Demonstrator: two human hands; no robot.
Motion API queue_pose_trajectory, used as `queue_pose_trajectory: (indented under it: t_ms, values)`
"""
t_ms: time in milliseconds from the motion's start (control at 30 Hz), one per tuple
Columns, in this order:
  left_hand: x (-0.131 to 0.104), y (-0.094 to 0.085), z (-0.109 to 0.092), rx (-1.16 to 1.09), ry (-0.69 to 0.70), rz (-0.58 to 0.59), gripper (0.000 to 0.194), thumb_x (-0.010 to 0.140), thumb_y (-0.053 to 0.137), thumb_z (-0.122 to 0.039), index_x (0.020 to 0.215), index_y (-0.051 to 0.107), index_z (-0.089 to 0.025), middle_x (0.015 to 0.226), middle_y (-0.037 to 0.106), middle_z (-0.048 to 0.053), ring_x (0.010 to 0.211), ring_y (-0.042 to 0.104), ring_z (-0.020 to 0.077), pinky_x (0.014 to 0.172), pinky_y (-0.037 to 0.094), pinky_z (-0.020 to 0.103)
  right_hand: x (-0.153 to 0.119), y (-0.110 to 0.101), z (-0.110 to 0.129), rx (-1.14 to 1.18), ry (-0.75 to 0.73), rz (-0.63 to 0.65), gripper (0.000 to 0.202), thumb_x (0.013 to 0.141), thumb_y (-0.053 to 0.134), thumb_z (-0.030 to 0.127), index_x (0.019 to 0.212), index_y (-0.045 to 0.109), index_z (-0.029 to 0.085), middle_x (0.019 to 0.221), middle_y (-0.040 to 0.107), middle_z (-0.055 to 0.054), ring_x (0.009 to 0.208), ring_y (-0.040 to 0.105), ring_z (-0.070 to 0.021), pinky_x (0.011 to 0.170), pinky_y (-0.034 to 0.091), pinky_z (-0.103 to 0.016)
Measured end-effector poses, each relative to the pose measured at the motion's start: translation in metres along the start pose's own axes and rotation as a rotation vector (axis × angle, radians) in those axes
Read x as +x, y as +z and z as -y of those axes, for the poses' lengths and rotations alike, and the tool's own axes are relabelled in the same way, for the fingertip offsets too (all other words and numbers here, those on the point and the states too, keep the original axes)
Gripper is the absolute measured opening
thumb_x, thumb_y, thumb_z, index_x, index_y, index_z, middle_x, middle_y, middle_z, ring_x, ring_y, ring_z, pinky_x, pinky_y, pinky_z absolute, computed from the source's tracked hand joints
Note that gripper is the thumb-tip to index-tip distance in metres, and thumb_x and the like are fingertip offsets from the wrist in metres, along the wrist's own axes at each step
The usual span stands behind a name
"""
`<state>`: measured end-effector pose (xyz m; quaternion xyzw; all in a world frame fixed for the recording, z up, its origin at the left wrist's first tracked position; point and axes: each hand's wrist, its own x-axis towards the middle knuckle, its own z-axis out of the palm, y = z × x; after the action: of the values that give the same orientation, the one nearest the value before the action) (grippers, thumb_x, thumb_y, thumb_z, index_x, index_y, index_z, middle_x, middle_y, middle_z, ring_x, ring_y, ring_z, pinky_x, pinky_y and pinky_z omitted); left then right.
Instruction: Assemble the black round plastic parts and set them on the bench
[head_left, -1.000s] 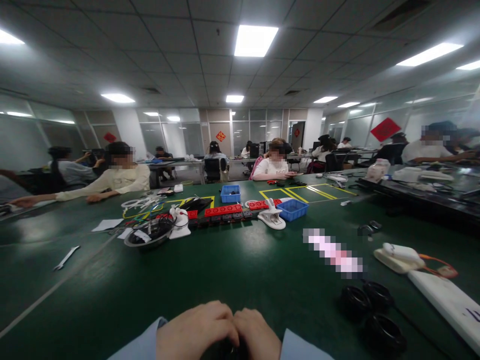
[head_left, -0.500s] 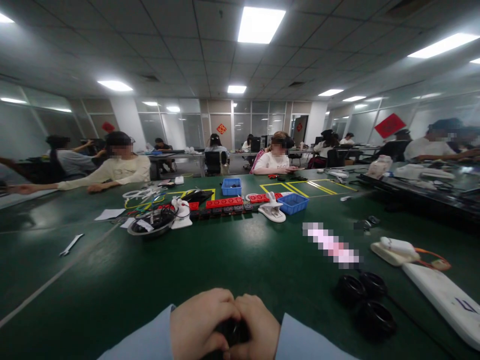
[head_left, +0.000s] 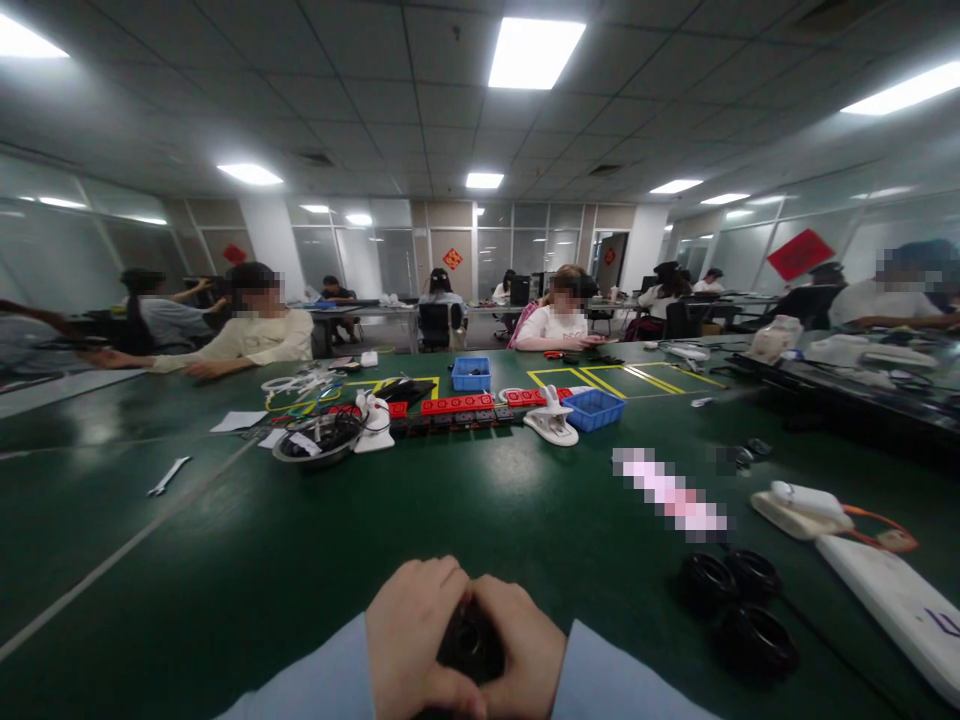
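Note:
At the bottom centre, my left hand (head_left: 418, 635) and my right hand (head_left: 521, 640) are closed round a dark object (head_left: 471, 645) with a round ring on its upper side. Their fingertips meet above it, and both thumbs come together below. What the object is cannot be made out. On the green table (head_left: 525, 520) to the right lie several round black parts (head_left: 752, 640) with a black cable.
Ahead stand a metal bowl of cables (head_left: 315, 455), a white clip stand (head_left: 553, 420), red socket strips (head_left: 457, 403) and a blue bin (head_left: 592, 410). A wrench (head_left: 169, 477) lies left, a white device (head_left: 892, 610) right. People sit beyond.
My hands have shifted slightly up, and more of the dark object with its round ring shows between them. The whole view has turned a little to the left.

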<state>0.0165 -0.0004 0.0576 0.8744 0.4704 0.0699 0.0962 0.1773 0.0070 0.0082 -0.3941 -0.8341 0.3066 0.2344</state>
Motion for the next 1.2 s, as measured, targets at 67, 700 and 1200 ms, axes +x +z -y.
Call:
queue_pose_trajectory:
  t_ms: [67,700,1200]
  values:
    - [-0.002,0.008,0.020,-0.143,0.151,-0.048,0.074,0.046,0.064,-0.067,0.096,0.053,-0.014,0.097,0.053,0.009,0.084,0.050,0.0252,0.079,0.040,0.040,-0.002,-0.005,-0.002,0.122,-0.075,-0.053,0.076,0.054,0.066,0.054,0.117,0.044,0.020,0.102,0.053,-0.007,0.088,0.050,-0.0214,0.077,0.038,-0.033]
    - [-0.003,0.063,0.033,-0.295,0.054,-0.189,0.031,0.047,0.075,-0.028,0.074,0.061,-0.020,0.082,0.055,0.000,0.078,0.049,0.0188,0.072,0.038,0.031,0.009,-0.006,0.046,-0.460,0.155,0.068,0.027,0.064,0.064,0.028,0.087,0.062,0.015,0.086,0.061,-0.009,0.085,0.052,-0.0252,0.075,0.042,-0.037]
    - [-0.003,0.049,0.034,-0.228,0.084,-0.092,0.030,0.051,0.074,-0.045,0.070,0.064,-0.023,0.084,0.055,-0.002,0.083,0.048,0.0187,0.074,0.036,0.032,-0.005,-0.010,0.027,-0.046,-0.260,0.047,0.037,0.063,0.044,0.006,0.095,0.058,0.019,0.097,0.058,-0.005,0.091,0.050,-0.0168,0.081,0.039,-0.030]
